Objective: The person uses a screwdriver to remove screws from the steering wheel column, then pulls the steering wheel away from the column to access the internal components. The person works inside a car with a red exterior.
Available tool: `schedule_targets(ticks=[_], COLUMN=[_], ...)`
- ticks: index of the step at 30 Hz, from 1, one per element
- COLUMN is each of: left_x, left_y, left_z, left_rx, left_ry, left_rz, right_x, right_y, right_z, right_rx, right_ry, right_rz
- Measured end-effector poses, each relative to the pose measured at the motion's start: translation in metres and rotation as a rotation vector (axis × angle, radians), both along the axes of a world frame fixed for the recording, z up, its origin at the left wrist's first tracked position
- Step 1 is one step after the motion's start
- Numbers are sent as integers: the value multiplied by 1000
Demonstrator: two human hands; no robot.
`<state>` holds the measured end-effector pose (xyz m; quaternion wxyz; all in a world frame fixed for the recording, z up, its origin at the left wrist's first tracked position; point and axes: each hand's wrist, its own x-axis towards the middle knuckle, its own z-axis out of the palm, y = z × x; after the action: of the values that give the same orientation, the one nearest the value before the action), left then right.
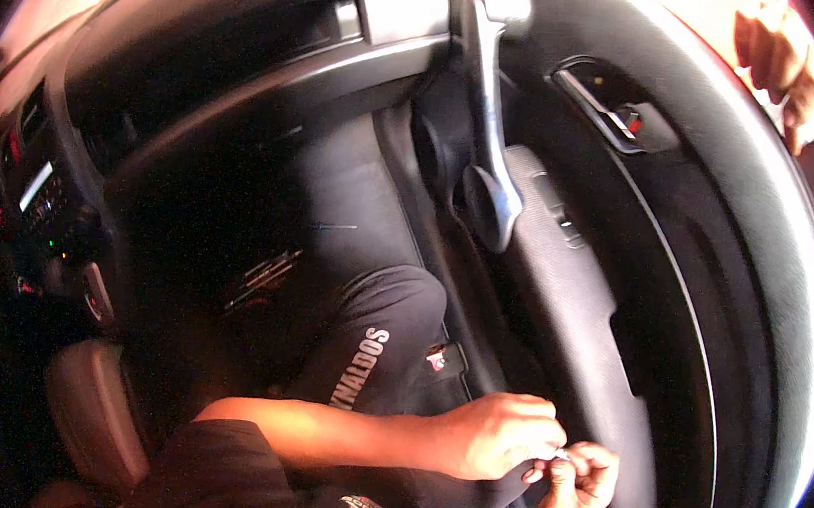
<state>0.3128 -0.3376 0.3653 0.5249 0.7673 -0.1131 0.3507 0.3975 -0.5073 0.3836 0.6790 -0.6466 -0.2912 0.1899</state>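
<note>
Both my hands meet low on the right, beside the door armrest (558, 259). My left hand (502, 439) reaches across from the left, its fingers curled in and its fingertips pinched together. Close against it is my right hand (579, 481), with the thumb and forefinger pinched. A small shiny piece (559, 455) shows between the fingertips of the two hands. It is too small and too covered by fingers to name. My dark-trousered knee (398, 297), with pale lettering below it, is bent under my left forearm.
A silver grab handle (489, 95) stands out from the car door, with a door latch lever (597, 111) beside it. Several thin tools (262, 279) lie in the dark footwell, and another thin rod (334, 226) lies nearby. A person (779, 55) is partly seen outside.
</note>
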Motion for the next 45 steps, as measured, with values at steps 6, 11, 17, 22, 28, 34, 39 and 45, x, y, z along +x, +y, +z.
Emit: schedule_targets(ticks=[6, 11, 17, 22, 28, 34, 39, 45], left_x=[-25, -30, 3, 55, 87, 95, 97, 106], left_y=[78, 202, 306, 332, 336, 334, 328, 345], left_z=[34, 37, 15, 0, 18, 36, 58, 66], left_rx=[-923, -981, -1138, -1323, -1497, -1660, -1542, -1530], left_ry=[229, -235, -299, -475, -617, -602, -627, -544], left_rz=[71, 147, 335, 219, 156, 108, 282, 285], right_x=[10, 12, -3, -19, 26, 57, 57, 56], right_y=[80, 113, 180, 305, 468, 476, 478, 468], right_z=[21, 37, 67, 167, 214, 182, 186, 177], right_rx=[81, -37, -237, -511, -619, -623, -594, -589], right_ry=[-250, -402, -882, -1546, -1795, -1956, -2107, -2322], right_rz=[125, 89, 56, 163, 348, 381, 461, 323])
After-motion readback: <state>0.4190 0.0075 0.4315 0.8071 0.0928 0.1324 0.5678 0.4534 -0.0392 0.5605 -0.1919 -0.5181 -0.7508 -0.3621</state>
